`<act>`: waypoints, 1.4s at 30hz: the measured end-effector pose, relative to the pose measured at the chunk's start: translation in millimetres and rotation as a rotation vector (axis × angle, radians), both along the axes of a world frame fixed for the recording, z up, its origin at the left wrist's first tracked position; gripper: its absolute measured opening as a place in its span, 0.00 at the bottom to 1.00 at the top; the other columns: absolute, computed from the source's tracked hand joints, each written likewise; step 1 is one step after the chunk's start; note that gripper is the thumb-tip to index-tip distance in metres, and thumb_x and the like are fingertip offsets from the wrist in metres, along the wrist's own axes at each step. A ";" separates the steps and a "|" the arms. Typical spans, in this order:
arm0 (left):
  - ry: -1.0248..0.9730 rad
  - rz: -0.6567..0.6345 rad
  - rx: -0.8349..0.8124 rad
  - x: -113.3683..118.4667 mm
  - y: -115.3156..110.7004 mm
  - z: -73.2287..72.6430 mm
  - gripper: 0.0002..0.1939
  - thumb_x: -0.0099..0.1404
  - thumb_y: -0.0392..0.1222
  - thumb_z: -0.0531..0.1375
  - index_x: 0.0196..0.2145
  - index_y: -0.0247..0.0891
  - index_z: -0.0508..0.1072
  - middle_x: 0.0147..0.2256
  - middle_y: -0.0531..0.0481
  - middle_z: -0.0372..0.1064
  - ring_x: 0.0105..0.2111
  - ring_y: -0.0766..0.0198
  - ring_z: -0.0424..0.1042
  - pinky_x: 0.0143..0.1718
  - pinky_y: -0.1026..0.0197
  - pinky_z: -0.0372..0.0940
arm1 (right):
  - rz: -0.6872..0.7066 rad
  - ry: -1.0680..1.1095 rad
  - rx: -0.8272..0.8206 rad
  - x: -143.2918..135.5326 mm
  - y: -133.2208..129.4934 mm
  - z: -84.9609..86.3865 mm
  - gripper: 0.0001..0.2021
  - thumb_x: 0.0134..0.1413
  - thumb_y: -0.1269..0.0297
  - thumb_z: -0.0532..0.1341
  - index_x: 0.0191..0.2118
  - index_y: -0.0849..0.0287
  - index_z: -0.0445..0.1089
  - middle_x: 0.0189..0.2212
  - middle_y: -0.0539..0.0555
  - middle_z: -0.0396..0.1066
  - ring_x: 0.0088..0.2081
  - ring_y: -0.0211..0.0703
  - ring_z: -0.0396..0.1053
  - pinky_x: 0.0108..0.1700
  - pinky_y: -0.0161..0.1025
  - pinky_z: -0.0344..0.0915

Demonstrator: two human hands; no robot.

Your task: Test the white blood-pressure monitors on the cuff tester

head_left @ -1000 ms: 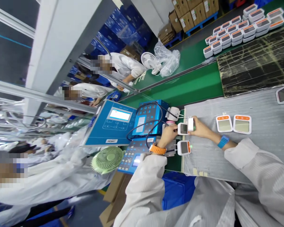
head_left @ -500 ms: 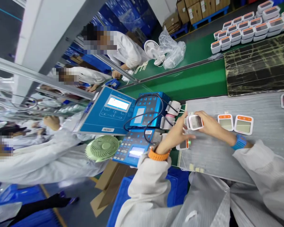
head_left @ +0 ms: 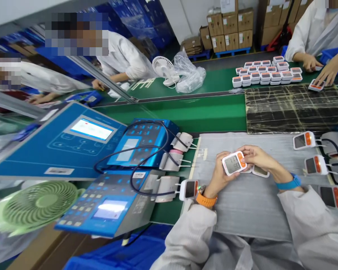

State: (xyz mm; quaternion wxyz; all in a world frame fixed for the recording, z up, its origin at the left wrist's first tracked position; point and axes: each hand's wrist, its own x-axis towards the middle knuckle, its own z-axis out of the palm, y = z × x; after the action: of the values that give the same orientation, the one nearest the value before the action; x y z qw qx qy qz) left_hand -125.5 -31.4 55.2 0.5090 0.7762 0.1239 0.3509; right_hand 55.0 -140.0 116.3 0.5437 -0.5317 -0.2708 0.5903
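Observation:
My left hand (head_left: 220, 175) grips a white monitor with orange buttons (head_left: 232, 164), its lit screen turned up toward me. My right hand (head_left: 255, 156) touches the same monitor at its right edge, fingers closed on the orange button side. Behind my right hand two more monitors lie on the grey mat (head_left: 242, 210), partly hidden; one is the monitor (head_left: 260, 171). Left of my left wrist, a monitor (head_left: 190, 189) is plugged to a white cuff connector (head_left: 167, 188), with a green light at its edge.
Blue testers with cables (head_left: 141, 144) and a green fan (head_left: 42, 200) stand at the left. Wired monitors (head_left: 316, 165) line the right edge. Across the green divider are stacked monitors (head_left: 270, 77), a black board (head_left: 295, 107) and a co-worker's hands (head_left: 326, 75).
The view has swung right, showing more wired monitors and another person. My hands have moved away from the blue testers, and the held monitor now faces me over the mat.

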 end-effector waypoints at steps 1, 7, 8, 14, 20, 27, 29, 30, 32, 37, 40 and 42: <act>-0.015 0.003 0.011 -0.9 0.7 -0.9 0.37 0.57 0.63 0.69 0.55 0.41 0.61 0.52 0.40 0.62 0.57 0.47 0.64 0.60 0.41 0.61 | -0.009 0.002 0.001 -2.2 1.7 0.5 0.22 0.39 0.65 0.73 0.44 0.59 0.72 0.37 0.53 0.77 0.33 0.42 0.75 0.28 0.35 0.75; -0.083 0.032 -0.279 -7.2 -4.3 -3.7 0.35 0.64 0.72 0.57 0.55 0.43 0.57 0.57 0.37 0.63 0.57 0.49 0.67 0.58 0.44 0.65 | 0.062 0.221 -0.003 -9.9 3.4 5.7 0.23 0.54 0.52 0.69 0.52 0.56 0.72 0.47 0.58 0.76 0.41 0.46 0.77 0.33 0.41 0.79; -0.102 0.058 -0.338 -6.7 -5.5 -4.9 0.33 0.65 0.73 0.54 0.53 0.45 0.57 0.56 0.39 0.65 0.56 0.50 0.69 0.57 0.45 0.66 | 0.064 0.235 -0.011 -10.8 3.4 5.3 0.23 0.54 0.53 0.70 0.52 0.56 0.72 0.46 0.57 0.76 0.40 0.45 0.77 0.34 0.41 0.79; -0.139 0.108 -0.522 -1.0 -11.9 -5.5 0.27 0.66 0.70 0.55 0.43 0.46 0.55 0.54 0.42 0.69 0.54 0.52 0.72 0.57 0.44 0.65 | -0.025 0.167 -0.040 -18.2 7.4 -1.7 0.23 0.41 0.59 0.74 0.45 0.58 0.73 0.28 0.49 0.74 0.27 0.38 0.74 0.27 0.34 0.74; -0.131 0.071 -0.699 1.6 -15.4 -1.2 0.26 0.65 0.69 0.56 0.43 0.44 0.58 0.58 0.40 0.67 0.56 0.50 0.72 0.57 0.45 0.66 | -0.188 -0.009 -0.092 -27.5 13.4 -5.8 0.20 0.37 0.62 0.68 0.41 0.57 0.70 0.19 0.44 0.69 0.19 0.38 0.67 0.20 0.34 0.68; -0.111 0.158 -0.576 1.3 -15.1 -5.7 0.26 0.68 0.68 0.54 0.45 0.42 0.62 0.50 0.42 0.70 0.52 0.52 0.72 0.55 0.47 0.67 | -0.107 -0.015 -0.154 -21.5 9.6 7.9 0.27 0.53 0.55 0.65 0.58 0.54 0.64 0.32 0.51 0.74 0.33 0.45 0.75 0.29 0.39 0.74; -0.134 0.142 -0.496 -0.1 -15.8 -5.9 0.23 0.70 0.65 0.53 0.47 0.42 0.61 0.51 0.42 0.69 0.52 0.53 0.72 0.55 0.47 0.67 | -0.009 -0.099 -0.145 -20.3 9.5 12.8 0.28 0.54 0.49 0.66 0.58 0.56 0.65 0.37 0.54 0.74 0.34 0.44 0.73 0.29 0.38 0.73; -0.154 0.126 -0.440 -0.6 -16.6 -6.2 0.21 0.72 0.63 0.53 0.48 0.43 0.61 0.51 0.42 0.69 0.52 0.53 0.72 0.54 0.47 0.67 | 0.041 -0.166 -0.133 -20.5 10.1 14.7 0.31 0.52 0.49 0.69 0.58 0.56 0.66 0.37 0.54 0.74 0.33 0.43 0.72 0.27 0.35 0.70; -0.213 0.122 -0.300 -1.5 -18.5 -7.6 0.18 0.73 0.59 0.54 0.50 0.43 0.60 0.51 0.41 0.69 0.52 0.54 0.72 0.54 0.46 0.67 | 0.136 -0.286 -0.094 -21.3 12.1 17.6 0.34 0.44 0.54 0.74 0.57 0.57 0.67 0.36 0.51 0.73 0.30 0.38 0.69 0.25 0.32 0.65; -0.315 0.174 -0.156 -1.5 -20.8 -16.0 0.26 0.71 0.62 0.56 0.58 0.47 0.55 0.60 0.36 0.59 0.45 0.57 0.75 0.37 0.56 0.74 | 0.248 -0.269 -0.007 1.1 22.4 20.4 0.27 0.41 0.59 0.76 0.50 0.58 0.73 0.36 0.49 0.74 0.32 0.37 0.70 0.29 0.31 0.68; -0.299 0.172 -0.172 -0.6 -19.4 -21.7 0.29 0.72 0.64 0.53 0.62 0.50 0.52 0.67 0.33 0.45 0.35 0.66 0.74 0.24 0.65 0.68 | -0.025 -0.208 -0.138 47.3 36.9 20.0 0.25 0.41 0.57 0.77 0.45 0.61 0.74 0.34 0.54 0.75 0.31 0.40 0.72 0.30 0.35 0.72; -0.287 0.181 -0.135 0.1 -18.2 -25.1 0.27 0.73 0.62 0.53 0.61 0.48 0.54 0.66 0.33 0.47 0.33 0.68 0.73 0.23 0.66 0.66 | -0.348 -0.249 -0.219 86.9 47.5 23.3 0.22 0.44 0.54 0.75 0.41 0.62 0.73 0.29 0.55 0.73 0.27 0.42 0.71 0.26 0.38 0.73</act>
State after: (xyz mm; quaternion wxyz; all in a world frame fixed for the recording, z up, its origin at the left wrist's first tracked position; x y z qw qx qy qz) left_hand -125.5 -49.6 30.0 0.5388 0.6679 0.1424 0.4932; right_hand 141.9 -92.4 139.6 0.5388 -0.6949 -0.1742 0.4432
